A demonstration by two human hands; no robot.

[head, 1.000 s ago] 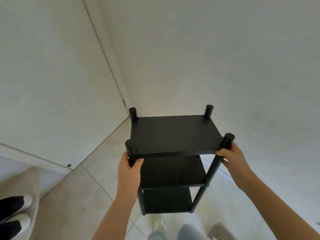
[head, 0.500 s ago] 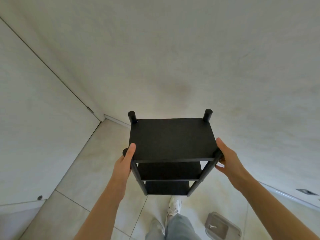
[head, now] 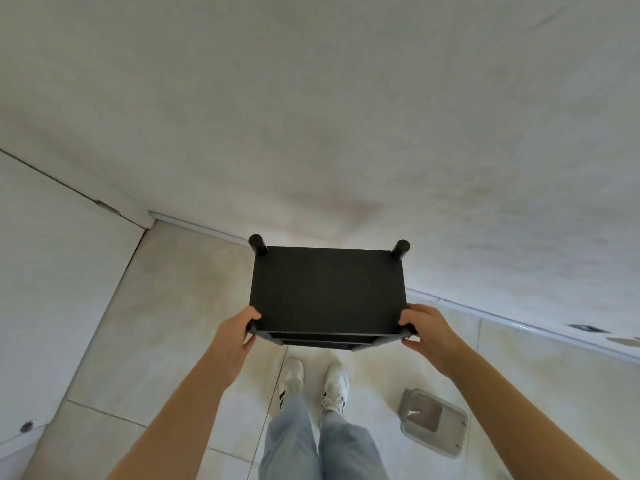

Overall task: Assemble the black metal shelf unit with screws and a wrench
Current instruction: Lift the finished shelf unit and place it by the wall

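head view, looking straight down: the black shelf unit [head: 327,289] sits upright between the person's two hands, close to the pale wall [head: 346,116]. its top panel faces up, and two round post ends [head: 257,244] poke above the far corners. the left hand [head: 235,336] curls round the near left corner and the right hand [head: 427,332] wraps the near right corner, so both are clamped on the frame, one at each side. the lower shelves show only as thin dark edges. whether its feet touch the tiled floor [head: 166,323] i cannot tell. white sneakers [head: 292,375] with dark stripes stand just behind it. a grey lidded container [head: 433,424] lies on the floor to the right; any marking on it is too small to read.
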